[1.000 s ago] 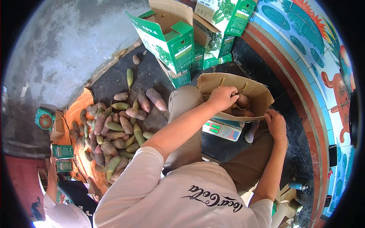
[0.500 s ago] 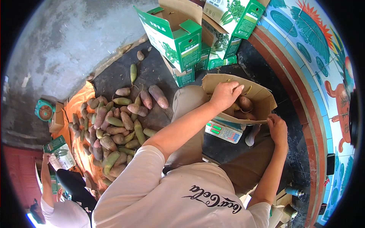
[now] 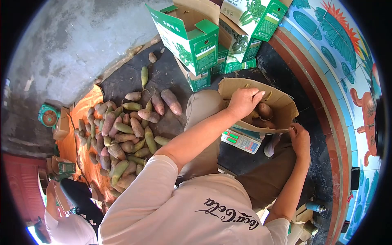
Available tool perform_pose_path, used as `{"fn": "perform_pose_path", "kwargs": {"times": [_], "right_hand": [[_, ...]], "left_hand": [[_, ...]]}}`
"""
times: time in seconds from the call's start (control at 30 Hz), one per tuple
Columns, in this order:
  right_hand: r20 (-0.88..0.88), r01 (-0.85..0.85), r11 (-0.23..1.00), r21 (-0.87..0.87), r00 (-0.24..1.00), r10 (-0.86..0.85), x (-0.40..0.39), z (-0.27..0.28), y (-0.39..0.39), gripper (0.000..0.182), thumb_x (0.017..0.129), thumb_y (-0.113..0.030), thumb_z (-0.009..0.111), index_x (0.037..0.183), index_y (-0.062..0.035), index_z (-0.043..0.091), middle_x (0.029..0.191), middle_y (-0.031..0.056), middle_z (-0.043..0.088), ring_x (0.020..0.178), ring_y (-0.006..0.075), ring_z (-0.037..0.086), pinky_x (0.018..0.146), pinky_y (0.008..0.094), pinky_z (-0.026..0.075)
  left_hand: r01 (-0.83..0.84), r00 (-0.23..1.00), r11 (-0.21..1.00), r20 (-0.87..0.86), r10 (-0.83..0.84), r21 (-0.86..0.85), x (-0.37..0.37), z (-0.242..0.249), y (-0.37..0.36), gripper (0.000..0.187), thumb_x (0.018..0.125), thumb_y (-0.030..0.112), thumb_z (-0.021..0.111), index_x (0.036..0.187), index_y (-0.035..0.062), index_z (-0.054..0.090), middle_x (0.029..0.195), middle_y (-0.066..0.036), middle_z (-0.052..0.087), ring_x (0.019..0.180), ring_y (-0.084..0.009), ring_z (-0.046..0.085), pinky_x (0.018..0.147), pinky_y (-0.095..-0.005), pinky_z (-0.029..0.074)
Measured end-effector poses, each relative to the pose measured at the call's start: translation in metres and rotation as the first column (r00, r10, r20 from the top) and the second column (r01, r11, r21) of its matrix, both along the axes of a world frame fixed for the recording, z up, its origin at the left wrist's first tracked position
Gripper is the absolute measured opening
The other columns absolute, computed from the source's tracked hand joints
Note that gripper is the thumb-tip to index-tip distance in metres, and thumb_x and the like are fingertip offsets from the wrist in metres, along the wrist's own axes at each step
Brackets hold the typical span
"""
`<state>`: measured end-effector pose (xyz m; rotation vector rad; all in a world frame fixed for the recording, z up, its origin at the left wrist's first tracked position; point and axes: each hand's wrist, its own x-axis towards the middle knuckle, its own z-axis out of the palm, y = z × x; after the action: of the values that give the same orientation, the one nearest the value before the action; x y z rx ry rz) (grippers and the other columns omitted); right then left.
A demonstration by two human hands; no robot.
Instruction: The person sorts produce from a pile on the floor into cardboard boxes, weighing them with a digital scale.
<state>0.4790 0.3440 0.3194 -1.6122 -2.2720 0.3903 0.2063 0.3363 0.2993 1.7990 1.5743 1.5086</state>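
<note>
An opened cardboard box [image 3: 281, 100] sits on a digital scale [image 3: 241, 141] with lit green displays. Reddish radishes [image 3: 265, 111] lie inside it. Over the box's near-left part is my left hand [image 3: 245, 102], fingers curled closed; whatever they hold, if anything, is hidden under the hand. My right hand [image 3: 300, 139] pinches the box's near right corner. Left of my legs spreads a heap of green and purplish radishes [image 3: 122, 139], partly on an orange sheet [image 3: 67, 151].
Green-and-white printed cartons [image 3: 192, 45] are stacked beyond my box. A tiled wall with painted leaves [image 3: 339, 41] curves along the right. At lower left, another person [image 3: 69, 224] is beside a small carton [image 3: 65, 166]. A green fan [image 3: 48, 116] stands by the left wall.
My hands and the box stay almost where they were. At lower left, the other person's raised arm and the green carton in it have come down.
</note>
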Motion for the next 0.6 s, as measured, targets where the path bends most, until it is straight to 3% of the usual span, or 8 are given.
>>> {"fn": "perform_pose_path", "kwargs": {"times": [0.3, 0.6], "right_hand": [[-0.021, 0.009, 1.0, 0.008, 1.0, -0.009, 0.0022, -0.0006, -0.0009, 0.02, 0.084, -0.017, 0.064, 0.1, -0.0056, 0.066, 0.085, 0.018, 0.066, 0.08, 0.0344, 0.064, 0.071, 0.0416, 0.05], [-0.037, 0.013, 1.0, 0.015, 0.999, -0.013, 0.0055, -0.0013, -0.0023, 0.019, 0.084, -0.016, 0.063, 0.1, -0.0059, 0.066, 0.082, 0.0171, 0.066, 0.078, 0.0338, 0.064, 0.07, 0.0415, 0.05]], "left_hand": [[-0.009, 1.0, 1.0, -0.008, 0.009, -0.003, 0.0018, -0.0018, -0.0004, 0.034, 0.092, 0.025, 0.06, 0.07, -0.0011, 0.055, 0.065, -0.022, 0.05, 0.056, -0.038, 0.047, 0.054, -0.0413, 0.042], [-0.042, 0.999, 0.999, -0.027, 0.042, 0.008, 0.0029, -0.0028, 0.0004, 0.035, 0.089, 0.023, 0.064, 0.068, -0.0019, 0.051, 0.065, -0.024, 0.047, 0.057, -0.0402, 0.039, 0.052, -0.0409, 0.04]]}}
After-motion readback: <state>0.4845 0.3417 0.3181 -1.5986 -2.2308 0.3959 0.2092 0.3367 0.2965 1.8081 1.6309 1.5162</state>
